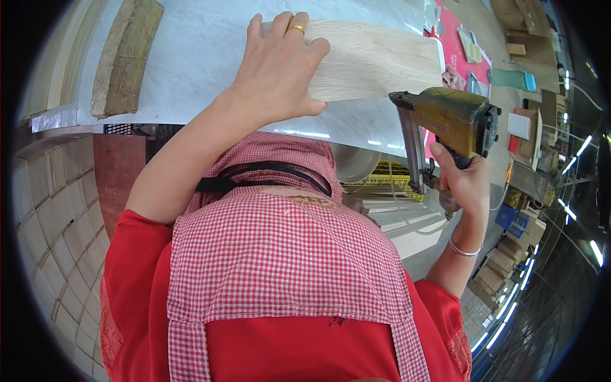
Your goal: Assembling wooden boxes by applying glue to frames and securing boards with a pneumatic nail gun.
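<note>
A pale wooden board lies flat on the white marbled tabletop. My left hand rests on the board's left end, fingers spread and a ring on one of them. In my right hand is a pneumatic nail gun with a worn yellow-brown body, the fingers wrapped round its handle. The gun's nose is at the board's near right corner; whether it touches the wood I cannot tell. A white edge shows along the board's right end.
A brown taped block lies at the table's left. Past the board, a pink-red surface bears a cloth and small items, with a green bottle beyond. Below the table edge are a yellow crate and wood strips. Stacked boards stand at left.
</note>
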### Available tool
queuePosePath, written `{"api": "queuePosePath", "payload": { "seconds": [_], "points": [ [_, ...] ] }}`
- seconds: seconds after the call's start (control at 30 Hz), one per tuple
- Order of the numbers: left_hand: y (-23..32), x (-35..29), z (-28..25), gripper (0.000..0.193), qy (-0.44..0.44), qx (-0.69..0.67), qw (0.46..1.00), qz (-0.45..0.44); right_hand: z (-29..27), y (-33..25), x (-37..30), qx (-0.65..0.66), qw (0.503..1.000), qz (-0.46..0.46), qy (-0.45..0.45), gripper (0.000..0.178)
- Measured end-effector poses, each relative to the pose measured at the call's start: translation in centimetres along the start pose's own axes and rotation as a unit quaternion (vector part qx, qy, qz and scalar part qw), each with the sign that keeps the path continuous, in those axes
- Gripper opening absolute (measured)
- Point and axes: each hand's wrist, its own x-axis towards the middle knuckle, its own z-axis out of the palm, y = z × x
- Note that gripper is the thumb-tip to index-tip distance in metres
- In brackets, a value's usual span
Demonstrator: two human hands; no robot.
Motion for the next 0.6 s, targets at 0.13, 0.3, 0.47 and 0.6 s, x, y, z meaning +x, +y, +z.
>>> {"api": "queuePosePath", "payload": {
  "seconds": [0.13, 0.3, 0.47, 0.6],
  "points": [
    [-0.1, -0.1, 0.0, 0.068, 0.001, -0.003, 1.0, -0.008, 0.4, -0.4, 0.1, 0.007, 0.999, 0.024, -0.04, 0.026],
    [-0.1, -0.1, 0.3, 0.067, 0.019, 0.0, 1.0, -0.003, 0.5, -0.5, 0.1, 0.004, 0.998, 0.049, -0.036, 0.025],
    [-0.3, -0.1, 0.5, 0.06, 0.051, -0.005, 0.999, 0.005, 1.3, 0.2, -0.5, 0.057, 0.996, 0.063, -0.022, 0.027],
    [-0.1, -0.2, 0.1, 0.07, 0.01, -0.014, 1.0, -0.009, 1.6, 0.3, -0.7, 0.05, 0.997, 0.054, -0.012, 0.026]
  ]
}}
